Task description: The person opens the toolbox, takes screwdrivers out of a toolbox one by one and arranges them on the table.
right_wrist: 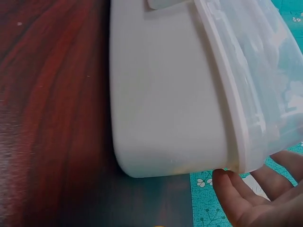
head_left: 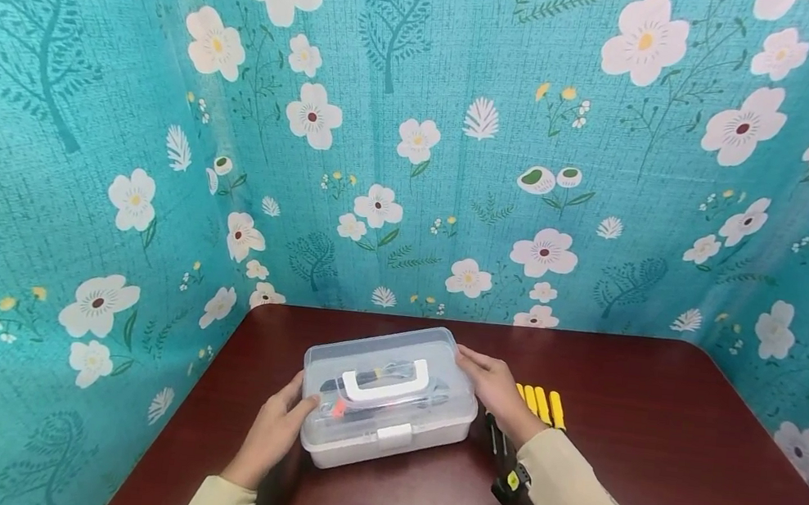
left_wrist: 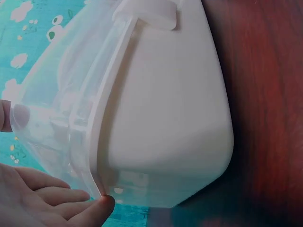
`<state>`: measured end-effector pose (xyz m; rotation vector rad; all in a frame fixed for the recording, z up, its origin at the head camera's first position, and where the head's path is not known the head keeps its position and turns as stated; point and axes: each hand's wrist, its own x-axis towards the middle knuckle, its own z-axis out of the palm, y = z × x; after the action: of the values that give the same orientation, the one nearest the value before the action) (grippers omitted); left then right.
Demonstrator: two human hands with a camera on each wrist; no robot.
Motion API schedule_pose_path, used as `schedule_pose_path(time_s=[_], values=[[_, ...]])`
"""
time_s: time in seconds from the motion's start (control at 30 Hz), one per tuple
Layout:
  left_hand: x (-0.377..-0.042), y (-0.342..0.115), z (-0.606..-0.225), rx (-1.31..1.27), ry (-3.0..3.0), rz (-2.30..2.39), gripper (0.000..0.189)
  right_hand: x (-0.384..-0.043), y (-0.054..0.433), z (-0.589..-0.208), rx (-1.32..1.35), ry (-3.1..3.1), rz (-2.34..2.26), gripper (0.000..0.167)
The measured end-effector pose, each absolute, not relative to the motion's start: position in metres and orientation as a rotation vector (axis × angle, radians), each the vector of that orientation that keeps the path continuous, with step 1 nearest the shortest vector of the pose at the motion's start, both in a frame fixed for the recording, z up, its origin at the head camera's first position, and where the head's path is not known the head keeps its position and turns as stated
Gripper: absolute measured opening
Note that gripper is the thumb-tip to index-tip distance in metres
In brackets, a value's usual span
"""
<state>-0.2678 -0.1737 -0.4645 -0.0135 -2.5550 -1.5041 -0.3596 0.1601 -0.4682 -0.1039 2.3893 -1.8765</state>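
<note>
A white plastic toolbox (head_left: 346, 454) with a clear lid sits at a slant on the table, its lid down. On top is a white carry handle (head_left: 386, 389), and a white latch (head_left: 394, 435) is at the front. Through the lid show dark items and an orange-red piece, blurred. My left hand (head_left: 270, 436) holds the left end, thumb on the lid; in the left wrist view a fingertip (left_wrist: 105, 203) meets the rim. At the opposite end my right hand (head_left: 497, 387) grips the back right corner, with fingers (right_wrist: 227, 189) under the rim in the right wrist view.
Several yellow-handled tools (head_left: 540, 405) lie right of the toolbox, partly hidden by my right hand and forearm. The dark red wooden table (head_left: 651, 443) stretches to the right. A teal flowered cloth (head_left: 453, 208) hangs behind the table and along both sides.
</note>
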Motion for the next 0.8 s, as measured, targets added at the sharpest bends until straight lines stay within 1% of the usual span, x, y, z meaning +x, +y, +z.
schedule_pose_path(time_s=[0.33,0.8], values=[[-0.296,-0.179,-0.466,-0.087,-2.526,-1.660,0.056,-0.341,0.166,-0.470,-0.109,2.354,-1.941,0.055],[-0.321,-0.179,-0.482,-0.136,-2.427,-1.842,0.052,-0.323,0.162,-0.474,-0.047,2.408,-1.990,0.054]])
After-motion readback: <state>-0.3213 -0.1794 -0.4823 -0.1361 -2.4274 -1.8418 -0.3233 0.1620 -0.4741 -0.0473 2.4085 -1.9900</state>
